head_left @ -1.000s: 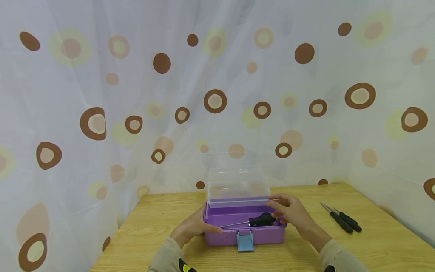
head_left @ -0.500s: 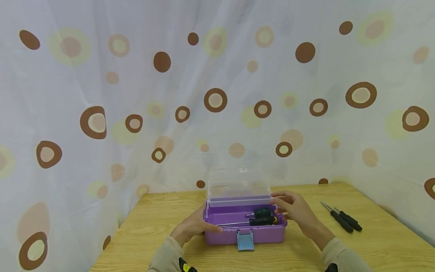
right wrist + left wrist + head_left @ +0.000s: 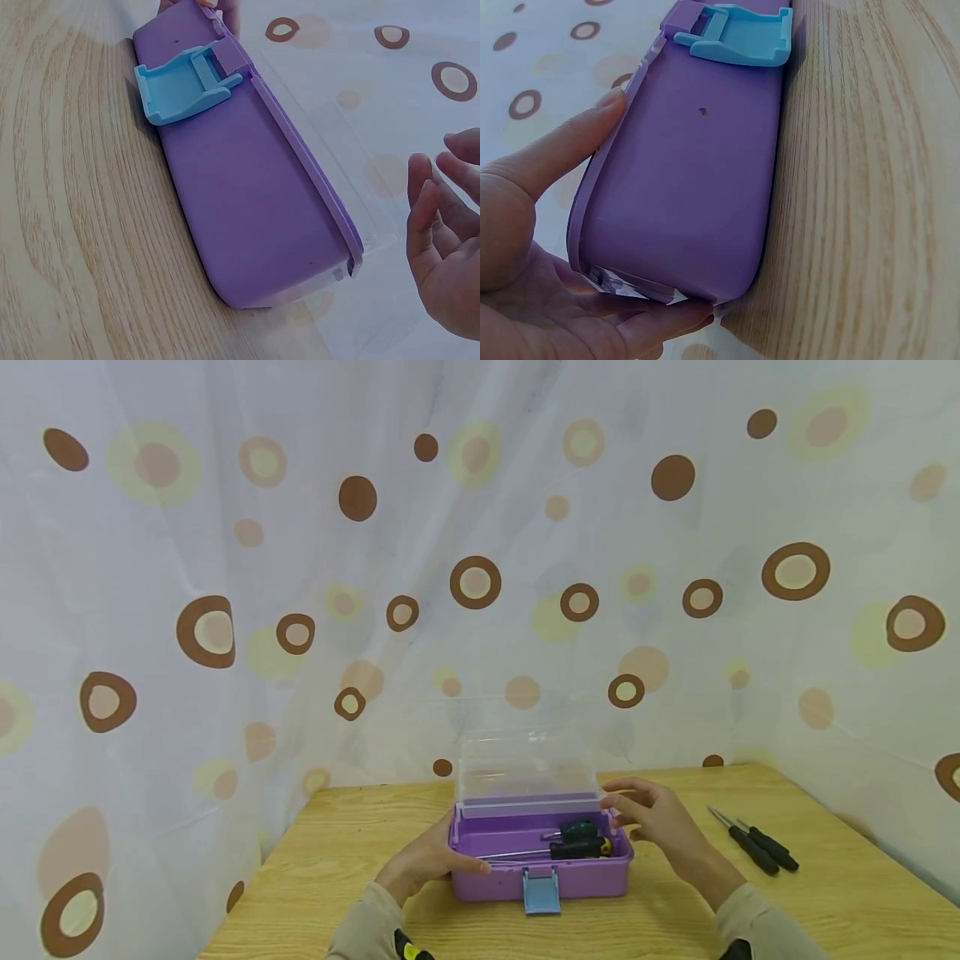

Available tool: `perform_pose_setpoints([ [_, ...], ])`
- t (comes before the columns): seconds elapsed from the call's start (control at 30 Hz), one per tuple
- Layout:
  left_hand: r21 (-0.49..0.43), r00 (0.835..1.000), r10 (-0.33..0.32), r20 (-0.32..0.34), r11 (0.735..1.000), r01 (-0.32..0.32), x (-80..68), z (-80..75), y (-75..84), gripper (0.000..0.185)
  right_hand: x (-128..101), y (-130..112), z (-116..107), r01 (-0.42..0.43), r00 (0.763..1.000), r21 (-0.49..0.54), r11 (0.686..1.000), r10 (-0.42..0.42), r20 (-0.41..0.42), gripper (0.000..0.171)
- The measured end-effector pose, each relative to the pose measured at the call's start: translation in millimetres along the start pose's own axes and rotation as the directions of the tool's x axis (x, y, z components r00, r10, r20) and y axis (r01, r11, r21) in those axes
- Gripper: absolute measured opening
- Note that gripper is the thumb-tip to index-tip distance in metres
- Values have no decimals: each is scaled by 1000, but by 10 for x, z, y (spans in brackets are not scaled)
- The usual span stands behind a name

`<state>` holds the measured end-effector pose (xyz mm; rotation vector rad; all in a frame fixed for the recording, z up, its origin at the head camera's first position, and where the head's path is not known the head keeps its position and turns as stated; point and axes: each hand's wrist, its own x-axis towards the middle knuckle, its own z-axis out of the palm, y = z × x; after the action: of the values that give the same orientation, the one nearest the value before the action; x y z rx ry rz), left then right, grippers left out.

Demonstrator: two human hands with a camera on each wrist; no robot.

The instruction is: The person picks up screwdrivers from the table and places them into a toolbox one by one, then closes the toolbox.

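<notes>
A purple plastic toolbox [image 3: 495, 885] stands on the table, its transparent lid [image 3: 525, 764] raised at the back and its light blue latch [image 3: 542, 893] hanging down in front. Inside, toward the right, lie a screwdriver with a dark green handle [image 3: 579, 830] and one with a black handle ending in yellow [image 3: 581, 848]. My left hand [image 3: 423, 864] grips the box's left end; in the left wrist view the thumb [image 3: 577, 139] lies on the rim, the fingers round the end wall. My right hand [image 3: 663, 831], fingers loosely bent and holding nothing, hovers beside the right end.
Two black-handled screwdrivers, a longer one [image 3: 753, 850] and a shorter one [image 3: 776, 847], lie on the wooden table [image 3: 360, 827] to the right. A dotted white curtain [image 3: 525, 527] hangs behind and along both sides.
My right hand has let go of a screwdriver in the box and drawn back slightly right. Both handles now show inside, where earlier only one did. My left hand stays put.
</notes>
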<state>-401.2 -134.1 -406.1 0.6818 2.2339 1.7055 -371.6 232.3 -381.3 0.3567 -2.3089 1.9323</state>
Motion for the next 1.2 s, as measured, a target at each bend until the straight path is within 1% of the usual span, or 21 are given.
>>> perform_pose_setpoints([
  [0.1,-7,1000,2,5,1000,-2,4,-4,-6,120,-11,-7,-40,5,1000,-14,1000,-5,-5,46],
  [0.27,0,1000,-5,-1,1000,5,14,-16,-15,121,-38,1,-154,0,1000,-17,1000,0,-21,46],
  [0.43,-12,1000,-4,8,1000,5,15,-14,-15,121,-93,24,-276,-7,1000,-23,1000,7,0,44],
  [0.57,-24,1000,4,22,1000,-4,15,-6,-14,120,-136,26,-343,-17,1000,-32,999,17,-2,45],
  [0.8,-19,1000,-1,11,1000,1,11,-6,-15,121,-193,51,-462,-40,999,-33,999,39,-20,46],
  [1.0,-26,1000,-5,10,1000,5,7,-3,-12,123,-235,96,-605,-26,999,-25,999,25,-45,44],
  [1.2,-29,1000,-6,17,1000,6,8,-10,-15,122,-272,150,-774,6,998,-52,999,-9,-68,41],
])
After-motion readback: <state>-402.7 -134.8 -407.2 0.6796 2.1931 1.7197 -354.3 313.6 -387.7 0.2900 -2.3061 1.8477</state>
